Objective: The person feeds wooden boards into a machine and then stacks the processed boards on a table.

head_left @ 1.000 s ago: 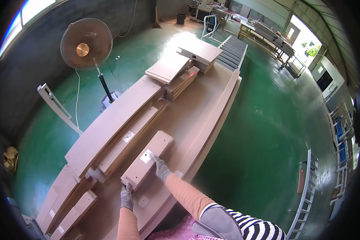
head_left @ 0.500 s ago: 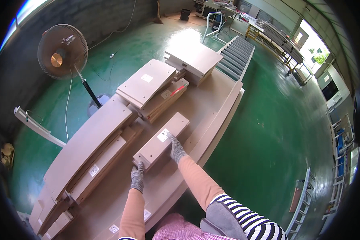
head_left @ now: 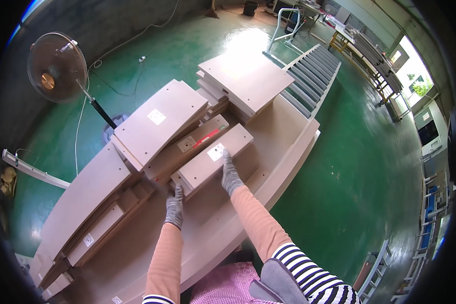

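Observation:
A short stack of narrow beige boards (head_left: 207, 168) with a white label lies between my two gloved hands, over a large beige panel (head_left: 137, 253). My left hand (head_left: 175, 206), in a grey knit glove, grips the near left end of the stack. On its right long side my right hand (head_left: 231, 175) is closed, thumb on top near the label; its other fingers are hidden below. Close along the stack's far side is another pile of boards (head_left: 175, 153) with a red mark.
Wide boards with a label (head_left: 162, 121) are piled on the far left, and square boards (head_left: 248, 81) beyond. A long curved panel (head_left: 86, 187) lies at left. A roller conveyor (head_left: 311, 81) extends from the far end. A standing fan (head_left: 58, 68) is at left on the green floor (head_left: 329, 177).
Both hands have moved the short stack of boards away from me, up beside the pile with the red mark. My view has shifted a little too.

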The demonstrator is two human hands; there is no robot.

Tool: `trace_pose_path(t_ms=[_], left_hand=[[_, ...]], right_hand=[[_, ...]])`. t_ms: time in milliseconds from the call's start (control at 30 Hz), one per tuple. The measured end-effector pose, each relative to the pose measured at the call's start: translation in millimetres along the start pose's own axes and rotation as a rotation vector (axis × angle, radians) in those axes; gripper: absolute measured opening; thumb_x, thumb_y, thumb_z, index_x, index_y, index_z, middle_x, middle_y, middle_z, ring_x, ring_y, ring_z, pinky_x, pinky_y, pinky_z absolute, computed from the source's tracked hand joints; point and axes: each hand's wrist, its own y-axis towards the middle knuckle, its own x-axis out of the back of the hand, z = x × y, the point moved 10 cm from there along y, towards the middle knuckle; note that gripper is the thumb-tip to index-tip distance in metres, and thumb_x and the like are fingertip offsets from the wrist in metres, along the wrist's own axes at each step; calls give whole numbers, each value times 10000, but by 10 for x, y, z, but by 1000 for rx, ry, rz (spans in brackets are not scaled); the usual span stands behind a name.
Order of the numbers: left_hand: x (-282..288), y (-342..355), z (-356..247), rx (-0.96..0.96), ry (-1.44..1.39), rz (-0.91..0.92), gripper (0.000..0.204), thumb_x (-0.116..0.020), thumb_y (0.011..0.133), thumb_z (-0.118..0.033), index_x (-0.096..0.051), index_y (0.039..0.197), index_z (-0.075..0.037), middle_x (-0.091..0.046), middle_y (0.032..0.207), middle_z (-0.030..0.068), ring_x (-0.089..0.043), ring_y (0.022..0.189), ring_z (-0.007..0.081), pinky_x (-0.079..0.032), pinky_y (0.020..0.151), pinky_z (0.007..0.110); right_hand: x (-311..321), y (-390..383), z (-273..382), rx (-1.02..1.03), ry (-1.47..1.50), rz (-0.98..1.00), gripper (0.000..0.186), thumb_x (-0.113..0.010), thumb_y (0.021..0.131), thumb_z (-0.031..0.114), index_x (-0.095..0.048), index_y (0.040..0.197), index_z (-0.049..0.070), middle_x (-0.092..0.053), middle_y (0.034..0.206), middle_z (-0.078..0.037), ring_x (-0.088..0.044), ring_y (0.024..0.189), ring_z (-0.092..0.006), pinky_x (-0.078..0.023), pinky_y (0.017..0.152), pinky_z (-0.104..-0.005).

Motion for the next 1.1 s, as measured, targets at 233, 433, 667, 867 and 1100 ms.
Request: trace_pose_path(t_ms=[233, 433, 667, 867, 1100], left_hand=[[-453, 111, -17, 251, -159, -158, 842, -571, 770, -764, -586, 1236, -63, -550, 825, 2, -414, 697, 131, -385, 628, 299], [-353, 186, 258, 328, -186, -131, 916, -507, 857, -704, -358, 1437, -12, -461, 1403, 114, -435, 1262, 241, -335, 1062, 332], [-701, 44, 52, 420, -1083, -153, 903, -550, 775, -758, -377, 1441, -173, -376, 1494, 48, -350, 1339, 292, -225, 1137, 487], [-646, 200, -248, 436, -1420, -323, 758, -513, 827, -706, -419, 1393, -211, -429, 1424, 78, -375, 1318, 328, -319, 1057, 582], [-561, 196, -200, 502, -1436, -404, 615, -515, 870, -618, -467, 1346, -231, -483, 1366, 64, -426, 1273, 319, -369, 1026, 574]], right_hand=[[-22, 384, 484, 17, -105, 51, 943, -548, 818, 707, -355, 1444, 28, -404, 1452, -137, -386, 1299, -228, -288, 1105, -320], [-208, 374, 386, -44, -144, 170, 1008, -567, 773, 750, -344, 1448, 36, -415, 1433, -119, -383, 1292, -220, -299, 1095, -320], [-305, 396, -333, -423, 741, 226, 901, -468, 802, 784, -383, 1436, 149, -402, 1452, -67, -368, 1319, -265, -275, 1126, -425], [-639, 460, -283, -305, 840, 234, 836, -378, 846, 762, -436, 1401, 139, -414, 1447, -80, -386, 1308, -270, -300, 1104, -449], [-466, 280, -73, -277, 740, 60, 788, -433, 845, 721, -457, 1380, 143, -422, 1446, -74, -395, 1302, -269, -295, 1105, -448]])
